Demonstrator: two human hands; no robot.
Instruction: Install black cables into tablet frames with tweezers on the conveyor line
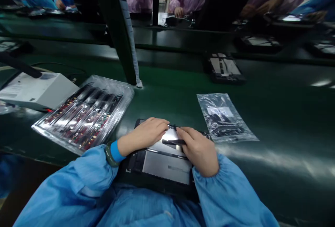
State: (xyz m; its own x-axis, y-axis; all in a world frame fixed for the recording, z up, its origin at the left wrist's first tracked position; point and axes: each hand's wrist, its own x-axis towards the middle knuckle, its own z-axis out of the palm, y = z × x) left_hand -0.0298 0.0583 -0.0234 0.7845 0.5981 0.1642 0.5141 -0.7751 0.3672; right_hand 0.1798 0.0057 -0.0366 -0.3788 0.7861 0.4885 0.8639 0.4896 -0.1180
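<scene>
An opened tablet-like device with silvery battery panels lies in a black holder close against my body. My left hand rests over its upper left part, fingers together and bent, the tips pressing at the device's far edge. On the right, my right hand is closed around a slim black tool, which points left across the panels. Its thumb and index tip also touch the far edge near small dark parts. Whatever lies under the fingertips is too small to make out.
To the left, a clear plastic tray holds several circuit boards, beside a white box. A clear bag with dark parts lies to the right. Farther back are another opened device, a dark post and co-workers' hands.
</scene>
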